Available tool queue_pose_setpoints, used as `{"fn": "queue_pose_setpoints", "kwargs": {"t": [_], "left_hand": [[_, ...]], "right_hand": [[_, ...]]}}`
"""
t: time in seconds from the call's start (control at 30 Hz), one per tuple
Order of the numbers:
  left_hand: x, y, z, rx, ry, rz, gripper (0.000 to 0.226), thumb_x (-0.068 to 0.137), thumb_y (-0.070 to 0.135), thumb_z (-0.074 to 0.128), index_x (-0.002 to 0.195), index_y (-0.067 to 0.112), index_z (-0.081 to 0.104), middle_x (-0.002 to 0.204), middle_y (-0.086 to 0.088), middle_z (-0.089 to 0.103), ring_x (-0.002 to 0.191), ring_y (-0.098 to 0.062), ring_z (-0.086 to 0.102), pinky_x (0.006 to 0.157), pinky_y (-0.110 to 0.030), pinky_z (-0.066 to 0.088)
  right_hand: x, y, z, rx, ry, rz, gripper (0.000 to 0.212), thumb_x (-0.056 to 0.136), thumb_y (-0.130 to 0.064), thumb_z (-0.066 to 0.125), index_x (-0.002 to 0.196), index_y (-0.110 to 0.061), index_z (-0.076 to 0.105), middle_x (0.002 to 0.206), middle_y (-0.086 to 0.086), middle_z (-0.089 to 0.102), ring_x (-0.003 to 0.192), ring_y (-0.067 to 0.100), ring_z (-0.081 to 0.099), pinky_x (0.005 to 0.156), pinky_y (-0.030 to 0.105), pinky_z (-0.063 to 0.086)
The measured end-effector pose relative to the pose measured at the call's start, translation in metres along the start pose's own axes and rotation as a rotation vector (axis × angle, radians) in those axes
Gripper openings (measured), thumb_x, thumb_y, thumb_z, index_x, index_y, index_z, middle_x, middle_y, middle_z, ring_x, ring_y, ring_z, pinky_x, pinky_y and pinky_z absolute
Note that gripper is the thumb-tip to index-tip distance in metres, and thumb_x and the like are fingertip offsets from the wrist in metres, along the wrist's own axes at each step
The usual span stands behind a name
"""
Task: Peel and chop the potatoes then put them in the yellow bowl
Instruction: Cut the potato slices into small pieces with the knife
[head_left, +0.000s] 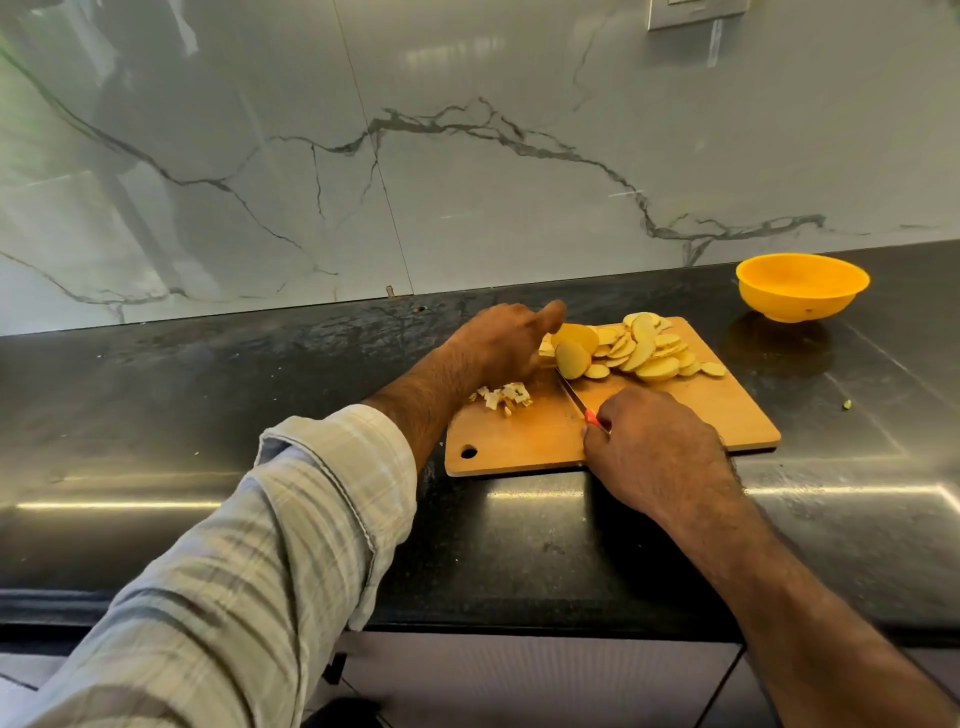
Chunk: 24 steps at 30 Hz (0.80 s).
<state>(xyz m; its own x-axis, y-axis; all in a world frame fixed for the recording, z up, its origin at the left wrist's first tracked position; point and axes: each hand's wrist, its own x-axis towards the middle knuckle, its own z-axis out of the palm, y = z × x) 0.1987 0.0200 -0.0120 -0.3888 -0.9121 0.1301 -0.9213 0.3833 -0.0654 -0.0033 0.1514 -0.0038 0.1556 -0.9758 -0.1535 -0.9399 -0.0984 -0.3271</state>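
Note:
A wooden cutting board (675, 415) lies on the dark counter. My left hand (498, 343) grips a peeled potato piece (574, 345) at the board's far left. My right hand (654, 441) holds a red-handled knife (571, 394), its blade lying against the freshly cut slice at the potato's end. A pile of several potato slices (649, 348) is spread to the right of the piece. The yellow bowl (802, 288) stands off the board at the back right; nothing shows inside it from here.
Small scraps of peel (501, 397) lie on the board beside my left wrist. A marble wall (467, 156) rises directly behind the counter (208, 395). A tiny green bit (847, 404) sits on the counter right of the board.

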Motion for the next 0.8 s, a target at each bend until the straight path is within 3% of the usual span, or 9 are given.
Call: {"fn": "queue_pose_setpoints", "kwargs": {"t": [0.13,0.23,0.33,0.47,0.57,0.7,0.8], "left_hand": [[0.002,-0.004,-0.002,-0.085,-0.062,-0.053,0.033,0.097,0.032,0.068,0.126,0.023,0.058,0.126,0.0,0.063,0.109,-0.019,0.06,0.092,-0.041,0.056],[0.005,-0.004,-0.002,-0.071,-0.075,-0.061,0.033,0.1,0.037,0.066,0.129,0.024,0.059,0.133,-0.001,0.06,0.116,-0.021,0.058,0.093,-0.038,0.052],[0.005,0.001,-0.002,0.025,-0.054,0.008,0.036,0.104,0.036,0.061,0.136,0.022,0.053,0.124,-0.004,0.065,0.104,-0.02,0.061,0.081,-0.035,0.051],[0.004,0.005,-0.006,0.269,-0.037,0.15,0.025,0.108,0.035,0.051,0.117,0.017,0.066,0.092,0.001,0.064,0.083,-0.016,0.061,0.074,-0.035,0.054],[0.004,0.007,-0.016,0.276,-0.017,0.158,0.021,0.104,0.03,0.055,0.108,0.014,0.068,0.089,0.0,0.066,0.081,-0.018,0.063,0.075,-0.037,0.058],[-0.012,0.007,-0.035,0.041,0.06,0.049,0.018,0.095,0.022,0.066,0.113,0.019,0.069,0.091,0.0,0.071,0.082,-0.019,0.066,0.075,-0.036,0.06],[-0.044,0.019,-0.039,-0.497,0.233,-0.109,0.034,0.09,0.006,0.069,0.12,0.022,0.066,0.075,-0.001,0.072,0.066,-0.016,0.071,0.065,-0.031,0.062]], "right_hand": [[0.0,0.003,0.007,-0.012,0.082,-0.029,0.033,0.1,-0.052,0.054,0.12,-0.027,0.061,0.109,-0.001,0.061,0.096,0.018,0.058,0.083,0.039,0.054],[0.0,0.007,0.015,-0.009,0.164,-0.05,0.033,0.1,-0.055,0.051,0.113,-0.028,0.064,0.101,-0.005,0.062,0.089,0.014,0.057,0.079,0.037,0.056],[0.001,0.008,0.019,-0.007,0.194,-0.063,0.035,0.1,-0.058,0.048,0.112,-0.03,0.066,0.096,-0.006,0.063,0.086,0.013,0.058,0.076,0.036,0.057],[0.002,0.01,0.019,0.0,0.188,-0.065,0.038,0.102,-0.058,0.047,0.12,-0.029,0.065,0.104,-0.005,0.065,0.089,0.013,0.057,0.072,0.034,0.053],[0.003,0.01,0.018,0.015,0.168,-0.061,0.039,0.101,-0.058,0.049,0.122,-0.029,0.065,0.106,-0.004,0.066,0.089,0.014,0.058,0.072,0.034,0.053],[0.0,0.009,0.014,0.014,0.169,-0.054,0.037,0.099,-0.056,0.053,0.121,-0.029,0.066,0.105,-0.004,0.064,0.089,0.015,0.056,0.07,0.034,0.048],[-0.004,0.011,0.009,0.027,0.159,-0.031,0.034,0.097,-0.054,0.059,0.12,-0.029,0.064,0.102,-0.004,0.06,0.09,0.016,0.055,0.071,0.034,0.046]]}}
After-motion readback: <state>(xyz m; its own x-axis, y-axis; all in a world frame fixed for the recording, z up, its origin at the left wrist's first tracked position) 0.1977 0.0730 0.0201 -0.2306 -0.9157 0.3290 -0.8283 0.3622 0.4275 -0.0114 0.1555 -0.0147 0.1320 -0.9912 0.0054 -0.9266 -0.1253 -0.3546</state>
